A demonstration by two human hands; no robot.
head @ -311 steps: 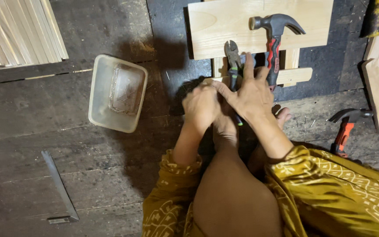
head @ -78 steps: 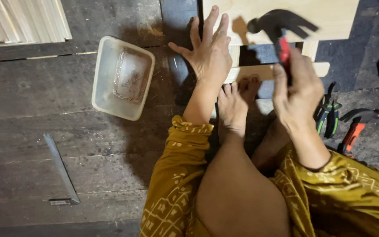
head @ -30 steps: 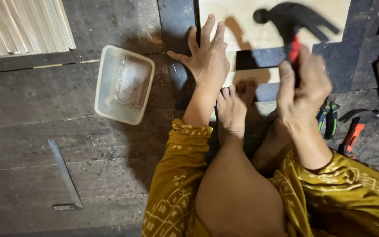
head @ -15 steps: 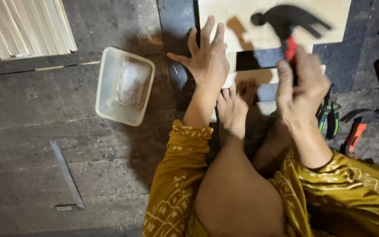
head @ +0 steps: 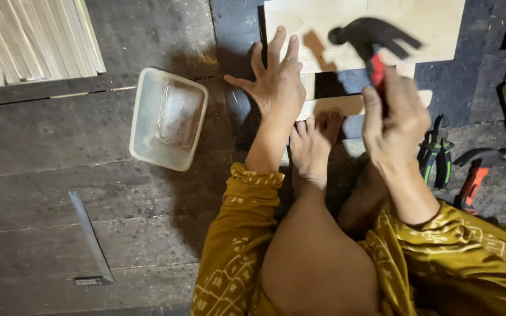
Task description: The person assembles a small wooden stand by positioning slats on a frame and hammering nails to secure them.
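floor: dark worn plank floor (head: 42, 146), head view only; person sits on it, knee up, bare foot (head: 311, 146) on a narrow wood strip (head: 341, 105).
work: pale wood board (head: 434, 29) lies at top, just beyond the strip.
right hand (head: 396, 120): fingers wrapped tight round the red grip of a claw hammer (head: 373, 38); head raised over the board, motion-blurred.
left hand (head: 276, 85): fingers spread wide, holding nothing, palm flat at the board's lower left edge.
risk 1: my read, left fingers and toes sit near the strike line; an off-line blow lands on them.
risk 2: board pinned only by hand and foot; could jump or shift under impact.
container: translucent plastic tub (head: 144, 120), left of the left hand; small pale contents, possibly nails, too blurred to tell.
nearby: green-handled pliers (head: 437, 158) and an orange-handled tool (head: 475, 175) right of the knee.
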